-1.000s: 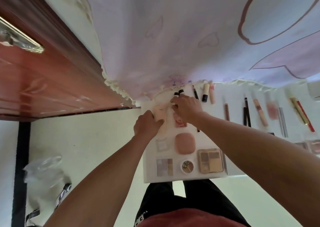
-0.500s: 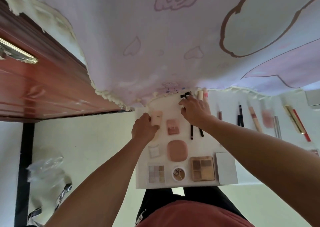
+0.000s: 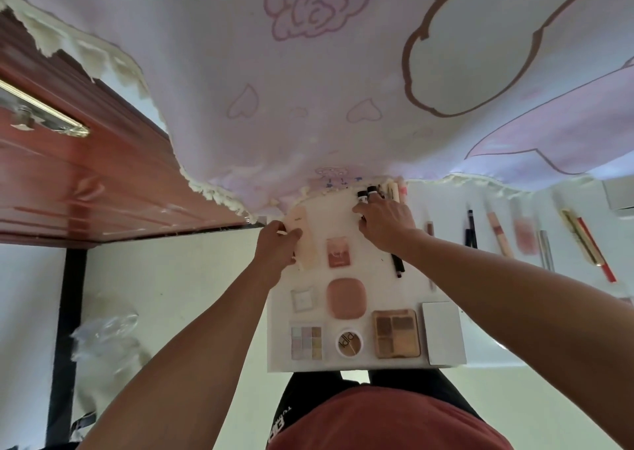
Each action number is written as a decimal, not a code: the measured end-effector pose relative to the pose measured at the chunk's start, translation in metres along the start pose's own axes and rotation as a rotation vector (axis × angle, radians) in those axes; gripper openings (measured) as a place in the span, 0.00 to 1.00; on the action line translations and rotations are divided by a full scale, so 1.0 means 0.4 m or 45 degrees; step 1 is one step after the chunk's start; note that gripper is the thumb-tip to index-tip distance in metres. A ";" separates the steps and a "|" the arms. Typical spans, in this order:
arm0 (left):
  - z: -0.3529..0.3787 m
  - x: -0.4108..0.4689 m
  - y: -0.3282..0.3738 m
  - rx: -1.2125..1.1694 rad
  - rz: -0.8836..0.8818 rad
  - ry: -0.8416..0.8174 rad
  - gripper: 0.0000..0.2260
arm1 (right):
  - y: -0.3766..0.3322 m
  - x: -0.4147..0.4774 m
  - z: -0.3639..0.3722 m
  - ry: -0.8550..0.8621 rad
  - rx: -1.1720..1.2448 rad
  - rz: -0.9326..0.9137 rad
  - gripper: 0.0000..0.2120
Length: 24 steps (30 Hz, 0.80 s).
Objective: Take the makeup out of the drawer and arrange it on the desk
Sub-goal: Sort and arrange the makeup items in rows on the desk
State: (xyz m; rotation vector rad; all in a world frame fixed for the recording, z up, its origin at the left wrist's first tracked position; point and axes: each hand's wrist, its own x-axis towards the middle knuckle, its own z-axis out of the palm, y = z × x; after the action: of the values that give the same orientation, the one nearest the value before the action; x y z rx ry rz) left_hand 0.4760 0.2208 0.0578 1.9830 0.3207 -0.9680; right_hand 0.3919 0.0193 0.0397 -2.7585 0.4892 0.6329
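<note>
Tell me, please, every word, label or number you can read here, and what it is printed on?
"pidi", roughly, seen upside down: round compact.
White lettering on the black trousers: cut off, unreadable.
Small mark on the beige tube in the left hand: too small.
Print on the pink blush case: blurred.

left hand [image 3: 277,248] holds beige tube [image 3: 304,240] over drawer [image 3: 363,364].

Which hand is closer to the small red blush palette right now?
Left, narrowly. The left hand holds a beige tube lying right beside the red blush palette; the right hand sits just beyond it, by the black-capped tubes.
</note>
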 end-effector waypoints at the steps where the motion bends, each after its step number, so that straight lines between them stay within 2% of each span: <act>1: -0.009 -0.003 0.002 -0.056 -0.013 -0.004 0.03 | -0.007 -0.002 0.000 -0.006 -0.012 0.006 0.19; 3: -0.029 -0.007 0.005 -0.173 -0.048 -0.029 0.02 | -0.024 -0.011 -0.006 -0.007 -0.024 0.032 0.19; 4: -0.039 -0.008 0.006 -0.234 -0.067 -0.050 0.05 | -0.032 -0.019 -0.009 -0.003 -0.012 0.050 0.19; 7: -0.072 -0.016 0.012 -0.428 -0.099 -0.104 0.09 | -0.064 -0.046 -0.025 0.032 0.206 0.103 0.18; 10: -0.104 -0.035 0.022 -0.592 -0.101 -0.138 0.05 | -0.113 -0.075 -0.044 -0.002 0.790 0.211 0.15; 12: -0.127 -0.050 0.024 -0.672 -0.096 -0.168 0.05 | -0.148 -0.101 -0.057 -0.142 1.297 0.300 0.15; 14: -0.149 -0.058 0.026 -0.734 -0.093 -0.215 0.06 | -0.178 -0.131 -0.070 -0.264 1.594 0.349 0.14; 17: -0.173 -0.069 0.027 -0.717 -0.080 -0.303 0.08 | -0.206 -0.160 -0.077 -0.290 1.715 0.350 0.11; 20: -0.186 -0.081 0.030 -0.633 -0.047 -0.357 0.14 | -0.218 -0.170 -0.076 -0.273 1.774 0.353 0.10; 24: -0.201 -0.100 0.052 -0.488 0.058 -0.402 0.11 | -0.226 -0.177 -0.089 -0.250 1.844 0.404 0.12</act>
State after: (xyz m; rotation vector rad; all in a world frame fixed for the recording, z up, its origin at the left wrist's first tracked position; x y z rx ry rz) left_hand 0.5017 0.2787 0.1246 1.4620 0.2596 -1.0818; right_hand 0.3794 0.1082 0.1197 -1.2556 0.8720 0.3401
